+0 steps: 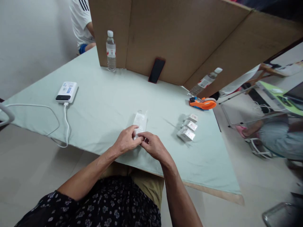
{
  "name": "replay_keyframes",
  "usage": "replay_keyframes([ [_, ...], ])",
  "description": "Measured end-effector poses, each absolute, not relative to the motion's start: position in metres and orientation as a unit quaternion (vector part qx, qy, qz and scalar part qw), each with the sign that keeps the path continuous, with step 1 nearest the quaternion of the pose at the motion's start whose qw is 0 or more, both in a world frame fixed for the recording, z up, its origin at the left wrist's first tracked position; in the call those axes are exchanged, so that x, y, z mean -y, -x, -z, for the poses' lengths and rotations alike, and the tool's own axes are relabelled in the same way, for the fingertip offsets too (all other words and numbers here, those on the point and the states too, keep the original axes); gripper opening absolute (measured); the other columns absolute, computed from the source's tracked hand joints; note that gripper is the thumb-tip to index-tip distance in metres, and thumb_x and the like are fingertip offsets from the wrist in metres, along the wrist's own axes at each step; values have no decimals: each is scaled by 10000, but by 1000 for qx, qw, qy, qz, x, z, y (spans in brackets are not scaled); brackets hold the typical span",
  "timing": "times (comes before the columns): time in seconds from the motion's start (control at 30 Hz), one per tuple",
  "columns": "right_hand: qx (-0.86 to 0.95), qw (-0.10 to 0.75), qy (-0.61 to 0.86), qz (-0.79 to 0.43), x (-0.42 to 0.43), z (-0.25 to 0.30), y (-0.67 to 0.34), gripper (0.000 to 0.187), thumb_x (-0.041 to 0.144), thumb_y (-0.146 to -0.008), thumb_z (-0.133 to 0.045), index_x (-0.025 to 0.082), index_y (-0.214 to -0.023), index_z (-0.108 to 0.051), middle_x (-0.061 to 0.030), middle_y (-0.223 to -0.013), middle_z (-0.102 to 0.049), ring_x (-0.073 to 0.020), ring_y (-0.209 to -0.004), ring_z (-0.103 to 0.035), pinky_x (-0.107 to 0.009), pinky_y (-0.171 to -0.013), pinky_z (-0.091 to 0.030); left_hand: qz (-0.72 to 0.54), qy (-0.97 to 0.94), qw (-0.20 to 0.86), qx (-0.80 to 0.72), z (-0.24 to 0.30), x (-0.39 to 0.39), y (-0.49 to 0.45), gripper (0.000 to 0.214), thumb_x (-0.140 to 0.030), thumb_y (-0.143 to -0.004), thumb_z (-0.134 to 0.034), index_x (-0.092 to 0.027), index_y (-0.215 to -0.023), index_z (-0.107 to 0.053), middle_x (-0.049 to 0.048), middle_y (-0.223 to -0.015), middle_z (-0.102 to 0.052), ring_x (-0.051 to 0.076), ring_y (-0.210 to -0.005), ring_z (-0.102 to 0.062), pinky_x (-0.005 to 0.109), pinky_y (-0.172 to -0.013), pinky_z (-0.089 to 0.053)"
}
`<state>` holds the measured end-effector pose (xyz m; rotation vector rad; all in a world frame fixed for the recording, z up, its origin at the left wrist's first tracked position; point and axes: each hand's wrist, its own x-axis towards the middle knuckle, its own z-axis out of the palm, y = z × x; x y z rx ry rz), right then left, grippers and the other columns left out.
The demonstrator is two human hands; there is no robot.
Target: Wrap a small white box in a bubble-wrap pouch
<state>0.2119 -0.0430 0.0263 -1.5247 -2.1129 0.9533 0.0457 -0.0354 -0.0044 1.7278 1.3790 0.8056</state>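
A small white box (140, 119), seemingly in clear plastic film, lies on the table in front of me. My left hand (126, 139) holds its near left side, fingers curled against it. At the near right corner, my right hand (153, 145) is closed with thumb and fingertips pinched together. The fingertips of both hands meet there and cover the near end, so the exact grip is partly hidden. To the right, a row of several similar wrapped white boxes (187, 134) stands on the table.
An orange tape dispenser (203, 103) sits near the right edge. A cardboard panel (161, 34) closes off the back, with a phone (157, 70) and two water bottles (111, 53) before it. A cabled power bank (67, 92) lies left. A person's sleeve (81, 19) shows behind.
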Motion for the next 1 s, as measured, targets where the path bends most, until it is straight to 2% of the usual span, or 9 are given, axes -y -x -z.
replay_keyframes([
  [0.1, 762, 131, 570, -278, 44, -31, -203, 347, 147, -812, -581, 238, -1122, -709, -39, -914, -731, -169, -792, -621, -270, -711, -407, -316, -666, 380, -559, 7, 35, -48, 531, -281, -797, -612, -137, -1305, -556, -23, -746, -579, 143, -668, -536, 304, -741, -478],
  [0.23, 770, 111, 575, -255, 45, -36, -199, 349, 133, -813, -575, 243, -1122, -694, -32, -893, -710, -167, -791, -610, -272, -706, -390, -312, -671, 371, -561, 10, 35, -50, 460, -209, -815, -567, -130, -1268, -586, -6, -752, -596, 150, -681, -547, 313, -761, -488],
  [0.37, 751, 185, 520, -363, 41, -31, -219, 364, 196, -781, -622, 213, -1142, -669, -15, -871, -687, -144, -750, -599, -264, -702, -434, -309, -683, 349, -562, 13, 35, -52, 509, -163, -803, -552, -136, -1310, -565, -3, -769, -597, 152, -696, -545, 319, -786, -497],
  [0.5, 621, 307, 585, -423, 27, -11, -241, 344, 390, -799, -618, 160, -1050, -665, -26, -824, -662, -135, -658, -596, -267, -615, -458, -304, -709, 309, -556, 13, 37, -53, 588, -166, -804, -544, -186, -1390, -518, 3, -826, -588, 157, -735, -549, 306, -805, -498],
  [0.6, 546, 315, 628, -456, 11, 6, -243, 462, 472, -725, -662, 140, -1044, -636, -51, -862, -674, -145, -616, -621, -260, -535, -439, -263, -733, 294, -554, 9, 38, -53, 620, -181, -833, -516, -218, -1450, -472, 21, -895, -585, 165, -776, -562, 297, -814, -500],
  [0.7, 524, 308, 628, -485, -7, 18, -234, 507, 506, -669, -680, 140, -1015, -621, -14, -742, -651, -134, -551, -584, -243, -493, -404, -206, -757, 273, -557, 1, 39, -54, 624, -178, -856, -491, -269, -1473, -460, 36, -962, -580, 173, -831, -581, 286, -816, -498],
  [0.83, 540, 317, 608, -488, -27, 25, -224, 407, 525, -644, -683, 166, -819, -608, 57, -568, -534, -97, -482, -462, -224, -473, -350, -147, -773, 246, -566, -10, 38, -57, 555, -170, -856, -480, -290, -1392, -559, 47, -963, -582, 189, -859, -601, 281, -793, -496],
  [0.9, 555, 311, 611, -472, -34, 27, -222, 362, 515, -644, -681, 180, -721, -566, 68, -543, -492, -89, -488, -426, -219, -475, -323, -137, -770, 244, -574, -13, 36, -58, 466, -176, -855, -481, -262, -1282, -646, 61, -974, -595, 201, -870, -614, 291, -797, -498],
  [1.0, 577, 291, 612, -456, -41, 29, -222, 326, 475, -637, -683, 187, -634, -531, 69, -532, -463, -90, -528, -411, -215, -491, -298, -137, -761, 250, -583, -14, 35, -59, 389, -193, -851, -494, -231, -1186, -688, 74, -990, -614, 215, -886, -633, 302, -806, -499],
])
